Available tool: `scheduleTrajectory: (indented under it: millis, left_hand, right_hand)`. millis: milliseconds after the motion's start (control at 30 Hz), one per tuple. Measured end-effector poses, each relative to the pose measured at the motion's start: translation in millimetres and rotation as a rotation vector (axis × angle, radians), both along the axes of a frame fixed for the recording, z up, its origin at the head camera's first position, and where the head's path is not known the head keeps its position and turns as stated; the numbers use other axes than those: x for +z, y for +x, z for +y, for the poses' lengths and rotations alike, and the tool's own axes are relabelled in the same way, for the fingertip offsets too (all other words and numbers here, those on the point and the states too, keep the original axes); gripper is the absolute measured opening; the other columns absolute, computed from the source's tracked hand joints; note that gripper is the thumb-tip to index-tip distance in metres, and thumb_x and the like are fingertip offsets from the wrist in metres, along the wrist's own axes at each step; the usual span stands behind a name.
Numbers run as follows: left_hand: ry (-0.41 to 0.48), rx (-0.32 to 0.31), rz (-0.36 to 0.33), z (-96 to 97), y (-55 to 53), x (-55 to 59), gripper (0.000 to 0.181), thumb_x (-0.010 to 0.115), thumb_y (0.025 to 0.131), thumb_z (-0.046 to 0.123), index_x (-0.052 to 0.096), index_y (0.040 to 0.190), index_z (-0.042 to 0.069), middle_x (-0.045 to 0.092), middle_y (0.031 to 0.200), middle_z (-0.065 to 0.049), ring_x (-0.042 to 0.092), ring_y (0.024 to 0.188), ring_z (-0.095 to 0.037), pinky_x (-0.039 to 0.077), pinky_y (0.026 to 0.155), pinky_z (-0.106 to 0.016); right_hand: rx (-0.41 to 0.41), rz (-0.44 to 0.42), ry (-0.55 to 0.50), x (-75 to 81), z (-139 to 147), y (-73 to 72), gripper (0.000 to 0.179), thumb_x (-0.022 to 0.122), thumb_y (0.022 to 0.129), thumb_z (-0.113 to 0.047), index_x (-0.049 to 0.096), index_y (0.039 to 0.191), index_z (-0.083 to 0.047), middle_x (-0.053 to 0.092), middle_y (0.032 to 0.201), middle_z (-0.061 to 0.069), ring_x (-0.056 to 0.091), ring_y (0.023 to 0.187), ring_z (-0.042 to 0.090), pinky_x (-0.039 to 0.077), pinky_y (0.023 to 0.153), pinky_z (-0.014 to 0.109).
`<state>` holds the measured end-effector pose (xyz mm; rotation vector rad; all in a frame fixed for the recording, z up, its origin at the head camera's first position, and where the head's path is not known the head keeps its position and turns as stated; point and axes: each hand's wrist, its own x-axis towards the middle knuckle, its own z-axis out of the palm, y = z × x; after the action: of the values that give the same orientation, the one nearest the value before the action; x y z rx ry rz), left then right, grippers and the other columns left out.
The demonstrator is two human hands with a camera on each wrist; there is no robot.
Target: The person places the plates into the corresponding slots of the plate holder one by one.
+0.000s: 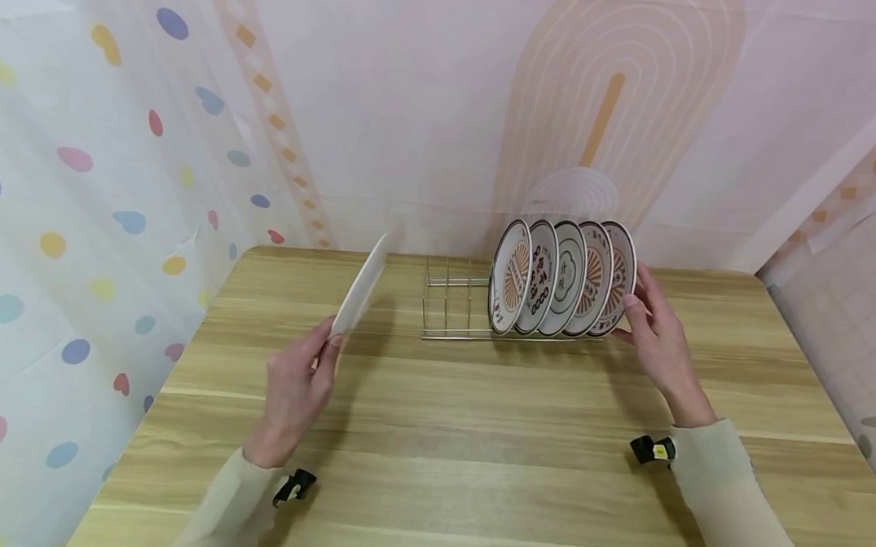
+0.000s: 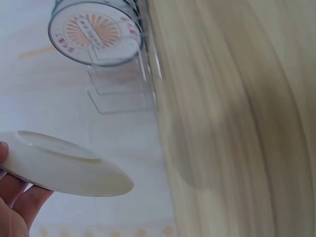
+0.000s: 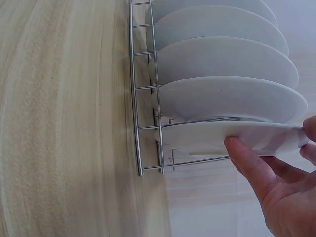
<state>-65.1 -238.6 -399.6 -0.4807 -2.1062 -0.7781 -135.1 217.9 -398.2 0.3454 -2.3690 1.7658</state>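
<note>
In the head view my left hand [image 1: 299, 386] pinches a white plate [image 1: 360, 286] by its lower rim, off the table to the left of the wire dish rack [image 1: 457, 334]. The left wrist view shows the pale underside of this plate [image 2: 74, 170], the thumb on one side and fingers on the other. Several patterned plates stand tilted in the rack's right part. My right hand [image 1: 658, 340] grips the rightmost plate [image 1: 617, 285] at its right edge. In the right wrist view that plate [image 3: 202, 136] sits in the end slot, with my thumb against its back and fingers round the rim.
The rack's left slots [image 1: 447, 298] hold no plates. Beneath lies a wood-grain table [image 1: 474, 455]. A patterned curtain [image 1: 416, 101] hangs behind the table and another on the left. Black straps with small devices [image 1: 652, 450] sit at both wrists.
</note>
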Motion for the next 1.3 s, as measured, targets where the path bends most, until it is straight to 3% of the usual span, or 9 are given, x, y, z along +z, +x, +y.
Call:
scheduleTrajectory:
  millis: [200, 333, 733, 1033, 1300]
  left_hand:
    - [0.077, -0.037, 0.028, 15.7, 2.3, 6.6, 0.037, 0.076, 0.077, -0.019, 0.073, 0.112, -0.007, 0.072, 0.075, -0.015, 0.057, 0.053, -0.017, 0.044, 0.043, -0.022]
    - [0.127, -0.062, 0.025, 25.3, 3.2, 9.8, 0.030, 0.073, 0.082, -0.016, 0.073, 0.111, -0.009, 0.071, 0.075, -0.015, 0.057, 0.056, -0.015, 0.046, 0.047, -0.019]
    - [0.245, -0.144, -0.039, 49.8, 2.8, 13.5, 0.032, 0.070, 0.084, -0.020, 0.071, 0.116, -0.014, 0.073, 0.084, -0.022, 0.061, 0.061, -0.014, 0.050, 0.056, -0.010]
    - [0.326, -0.209, -0.037, 75.3, -4.1, 14.8, 0.032, 0.069, 0.085, -0.021, 0.071, 0.116, -0.014, 0.075, 0.090, -0.025, 0.063, 0.060, -0.015, 0.053, 0.051, -0.013]
    - [0.430, -0.294, -0.032, 102.9, -13.1, 14.9, 0.033, 0.066, 0.087, -0.022, 0.070, 0.118, -0.014, 0.075, 0.103, -0.026, 0.065, 0.068, -0.009, 0.055, 0.055, -0.016]
  right_hand:
    - [0.002, -0.004, -0.008, 0.5, -1, -0.8, 0.057, 0.042, 0.113, -0.021, 0.023, 0.167, -0.025, 0.042, 0.154, 0.031, 0.056, 0.122, 0.045, 0.061, 0.081, 0.025]
    - [0.002, 0.004, -0.005, -0.2, -2, -1.5, 0.057, 0.042, 0.113, -0.020, 0.024, 0.167, -0.025, 0.043, 0.154, 0.031, 0.057, 0.121, 0.043, 0.062, 0.081, 0.027]
    - [0.000, 0.007, -0.007, -1.4, -4, -1.9, 0.057, 0.043, 0.113, -0.020, 0.025, 0.167, -0.024, 0.045, 0.152, 0.030, 0.060, 0.118, 0.029, 0.062, 0.082, 0.030]
    - [-0.006, -0.005, -0.010, -0.5, -7, -1.9, 0.057, 0.043, 0.113, -0.022, 0.025, 0.167, -0.025, 0.045, 0.152, 0.029, 0.057, 0.121, 0.043, 0.062, 0.081, 0.026]
    - [0.006, 0.010, -0.020, -1.3, -6, -2.9, 0.057, 0.042, 0.113, -0.020, 0.024, 0.167, -0.022, 0.042, 0.154, 0.030, 0.057, 0.122, 0.044, 0.062, 0.083, 0.032]
